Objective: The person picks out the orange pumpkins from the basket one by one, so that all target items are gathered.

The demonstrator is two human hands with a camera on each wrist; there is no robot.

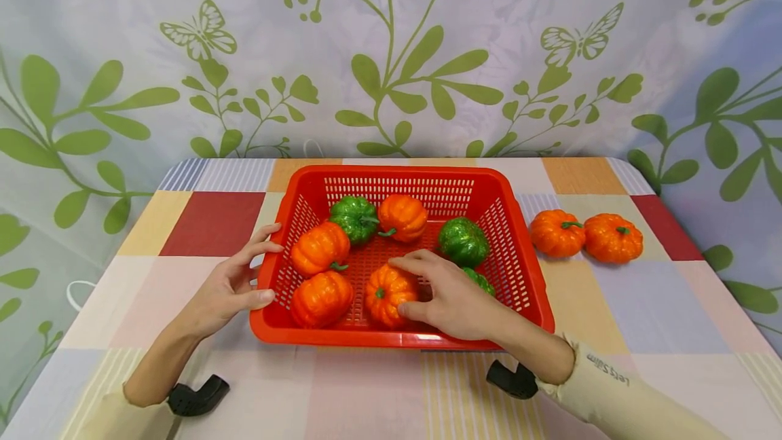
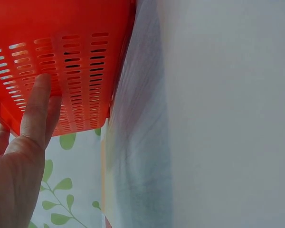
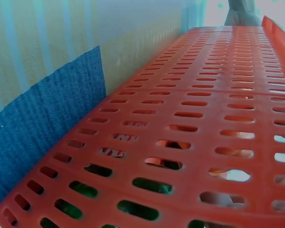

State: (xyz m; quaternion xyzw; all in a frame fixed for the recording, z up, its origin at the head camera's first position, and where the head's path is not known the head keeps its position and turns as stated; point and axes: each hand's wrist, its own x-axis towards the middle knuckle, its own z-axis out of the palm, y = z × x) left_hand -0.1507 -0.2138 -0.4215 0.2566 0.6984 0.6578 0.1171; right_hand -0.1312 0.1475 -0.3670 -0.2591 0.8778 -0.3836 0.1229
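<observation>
Orange pumpkin (image 1: 387, 294), front middle of the red basket (image 1: 403, 185): stem up and tipped slightly toward the left, body squat with no clear long axis. It sits on the basket floor, close to the near wall.

Head view. The basket lies with its long axis left to right on the checked surface (image 1: 208, 223). Inside: five orange pumpkins counting the held one, namely a front-left pumpkin (image 1: 321, 299), a mid-left pumpkin (image 1: 320, 248) with its stem pointing down and right, and a rear pumpkin (image 1: 402, 217); also a rear green pumpkin (image 1: 354, 218), a right green pumpkin (image 1: 463, 241), and a third green pumpkin (image 1: 479, 280) partly hidden behind the right hand. Two more orange pumpkins (image 1: 556, 232) stand side by side on the surface, right of the basket, stems up.

Right hand (image 1: 449, 294) reaches over the near rim, palm down, fingers and thumb curled round the front-middle pumpkin. Left hand (image 1: 235, 280) is outside the left wall, fingers spread and fairly straight, thumb against the near-left corner.

Left wrist view. Straight fingers (image 2: 35, 109) lie flat on the slotted outer wall of the basket (image 2: 76, 61); pale cloth fills the right.

Right wrist view. Slotted basket wall (image 3: 204, 114) seen close, green showing through the lower slots; the hand itself is out of frame.
</observation>
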